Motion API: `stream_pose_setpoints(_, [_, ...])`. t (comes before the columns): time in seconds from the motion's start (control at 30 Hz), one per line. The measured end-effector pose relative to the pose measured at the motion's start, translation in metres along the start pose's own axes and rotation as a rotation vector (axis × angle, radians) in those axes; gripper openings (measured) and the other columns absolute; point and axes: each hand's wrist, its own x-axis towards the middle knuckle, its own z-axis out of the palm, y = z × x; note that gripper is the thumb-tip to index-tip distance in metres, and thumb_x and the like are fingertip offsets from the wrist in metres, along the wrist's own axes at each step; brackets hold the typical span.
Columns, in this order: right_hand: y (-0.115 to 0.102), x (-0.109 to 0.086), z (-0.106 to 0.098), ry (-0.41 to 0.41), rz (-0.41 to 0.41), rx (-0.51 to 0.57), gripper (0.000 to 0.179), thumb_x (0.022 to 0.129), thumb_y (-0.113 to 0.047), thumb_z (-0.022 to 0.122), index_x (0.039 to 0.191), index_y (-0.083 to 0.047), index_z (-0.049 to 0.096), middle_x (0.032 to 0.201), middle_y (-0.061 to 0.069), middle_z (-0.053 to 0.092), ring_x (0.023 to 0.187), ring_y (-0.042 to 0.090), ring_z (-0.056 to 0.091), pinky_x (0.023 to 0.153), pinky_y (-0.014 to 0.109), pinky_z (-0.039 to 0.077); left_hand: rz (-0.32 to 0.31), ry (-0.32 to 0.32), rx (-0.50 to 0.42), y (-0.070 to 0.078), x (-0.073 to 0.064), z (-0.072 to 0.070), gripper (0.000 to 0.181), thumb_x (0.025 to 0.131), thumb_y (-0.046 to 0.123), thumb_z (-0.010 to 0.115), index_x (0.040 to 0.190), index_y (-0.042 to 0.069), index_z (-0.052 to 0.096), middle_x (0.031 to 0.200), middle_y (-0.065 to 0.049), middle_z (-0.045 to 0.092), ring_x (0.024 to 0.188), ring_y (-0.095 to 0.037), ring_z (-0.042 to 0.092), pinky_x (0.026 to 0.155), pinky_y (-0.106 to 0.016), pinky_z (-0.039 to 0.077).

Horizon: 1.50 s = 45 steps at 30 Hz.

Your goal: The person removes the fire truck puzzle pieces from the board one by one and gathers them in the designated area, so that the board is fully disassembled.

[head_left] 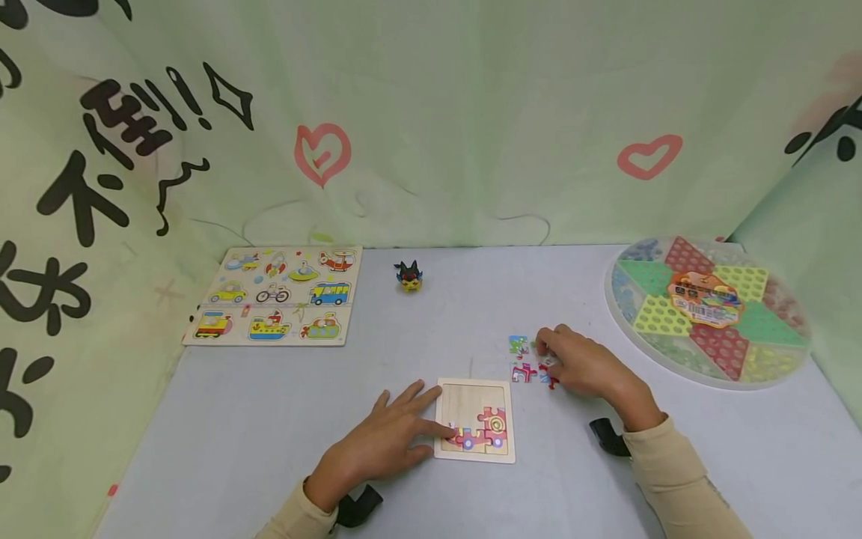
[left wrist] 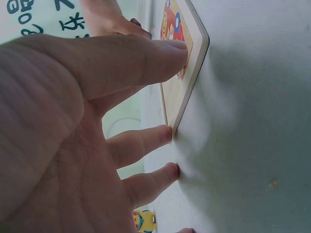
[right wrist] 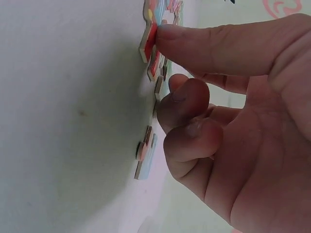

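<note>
A square wooden puzzle board (head_left: 470, 383) lies flat, with several pink and red puzzle pieces (head_left: 494, 425) set in its lower part. My left hand (head_left: 380, 442) is spread at its left side. One fingertip presses on the lower left piece; other fingertips are by the frame's edge in the left wrist view. My right hand (head_left: 586, 363) reaches down over the loose puzzle pieces (head_left: 521, 372) right of the board. Its thumb (right wrist: 177, 41) touches a red piece (right wrist: 149, 41), while two other fingers are curled. The index fingertip is hidden there, so I cannot tell whether it pinches a piece.
A vehicle picture board (head_left: 279, 299) lies at the back left of the white table (head_left: 269, 404). A small black and yellow toy figure (head_left: 408, 277) stands at the back middle. At the right lies a large round game board (head_left: 714, 311). A green cloth (head_left: 471, 135) hangs behind.
</note>
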Motion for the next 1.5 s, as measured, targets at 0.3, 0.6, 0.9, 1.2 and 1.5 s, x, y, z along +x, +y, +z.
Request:
stream_pose_setpoints(0.3, [-0.042,-0.01,0.007,0.005,-0.335,0.014,0.037,0.084,0.003,0.076,0.118,-0.01,0.072,0.111,0.004,0.058,0.085,0.015,0.059,0.073,0.032,0.052,0.003,-0.007,0.017,-0.001,0.001,0.0,0.035,0.094,0.022,0.075,0.126,0.035,0.074,0.162,-0.006,0.039,0.152,-0.037,0.027,0.11,-0.074,0.025])
stream_pose_setpoints(0.6, [-0.059,-0.009,0.03,-0.178,-0.357,0.052,0.028,0.084,0.0,0.078,0.107,-0.015,0.07,0.101,-0.001,0.053,0.07,0.006,0.051,0.064,0.024,0.047,0.01,-0.015,0.007,-0.001,0.002,0.0,0.035,0.095,0.022,0.075,0.127,0.035,0.074,0.162,-0.006,0.038,0.152,-0.037,0.025,0.11,-0.074,0.025])
stream_pose_setpoints(0.9, [-0.062,-0.008,0.034,-0.166,-0.379,0.007,0.029,0.084,0.002,0.077,0.103,-0.015,0.064,0.098,-0.003,0.051,0.067,0.007,0.05,0.064,0.025,0.047,0.014,-0.007,0.017,-0.002,0.001,0.0,0.035,0.095,0.021,0.074,0.126,0.035,0.074,0.162,-0.006,0.039,0.152,-0.037,0.027,0.11,-0.073,0.026])
stream_pose_setpoints(1.2, [-0.062,-0.007,0.035,-0.162,-0.404,0.023,0.032,0.082,0.005,0.076,0.096,-0.017,0.057,0.089,-0.006,0.047,0.07,0.006,0.046,0.063,0.024,0.043,0.002,-0.01,0.013,-0.001,0.0,0.0,0.034,0.094,0.022,0.075,0.126,0.034,0.074,0.162,-0.006,0.039,0.152,-0.037,0.027,0.111,-0.073,0.026])
stream_pose_setpoints(1.5, [-0.061,-0.004,0.033,-0.19,-0.418,0.077,0.036,0.083,0.006,0.075,0.088,-0.017,0.048,0.074,-0.009,0.043,0.07,0.006,0.044,0.065,0.024,0.038,0.012,-0.003,0.004,-0.002,0.001,0.0,0.034,0.094,0.021,0.075,0.126,0.034,0.074,0.162,-0.007,0.039,0.152,-0.037,0.027,0.111,-0.073,0.026])
